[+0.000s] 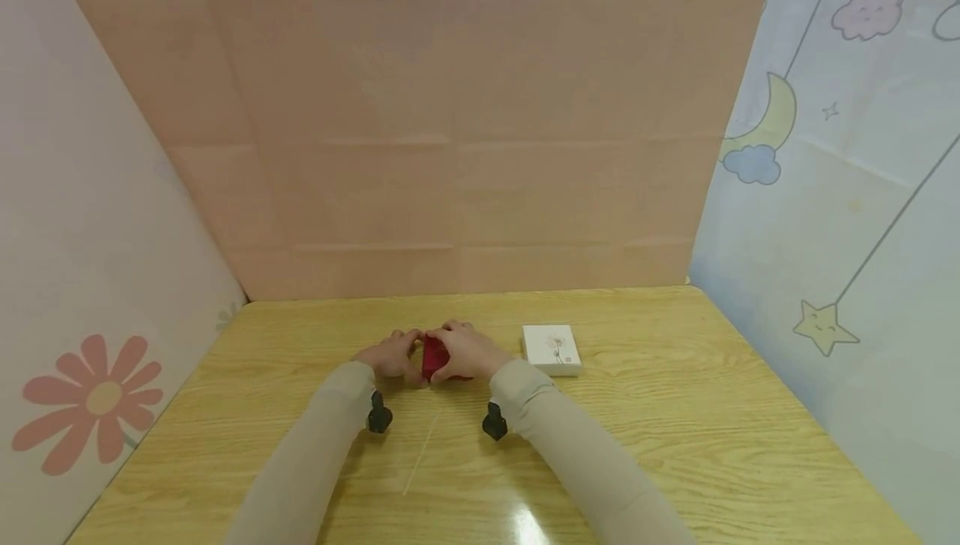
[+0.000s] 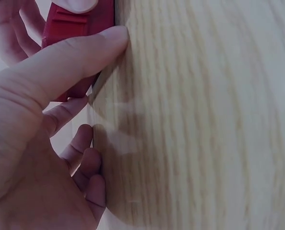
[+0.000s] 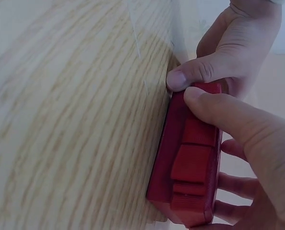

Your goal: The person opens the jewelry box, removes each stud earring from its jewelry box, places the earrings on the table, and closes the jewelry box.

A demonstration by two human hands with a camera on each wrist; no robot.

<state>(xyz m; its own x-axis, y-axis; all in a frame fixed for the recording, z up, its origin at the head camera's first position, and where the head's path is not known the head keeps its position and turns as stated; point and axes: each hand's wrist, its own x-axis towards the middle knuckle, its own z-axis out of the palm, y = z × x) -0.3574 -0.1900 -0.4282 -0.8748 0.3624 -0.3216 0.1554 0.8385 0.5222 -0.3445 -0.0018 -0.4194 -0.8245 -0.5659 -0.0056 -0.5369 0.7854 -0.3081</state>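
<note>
Left of the white box (image 1: pixel 550 349), the left hand (image 1: pixel 392 357) and right hand (image 1: pixel 468 351) are pinching the red box (image 3: pixel 193 163), seemingly steadying it, next probably needing balanced pressure.

Mid-frame in the head view, the red box (image 1: pixel 433 353) is partly covered by the right hand (image 1: pixel 468 352); at the left wrist view's upper left, the box is cut off.

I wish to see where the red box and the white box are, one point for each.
Red box (image 3: pixel 188 164): right wrist view, on its ribbon bow.
White box (image 1: pixel 547 347): head view, on its top face.
</note>
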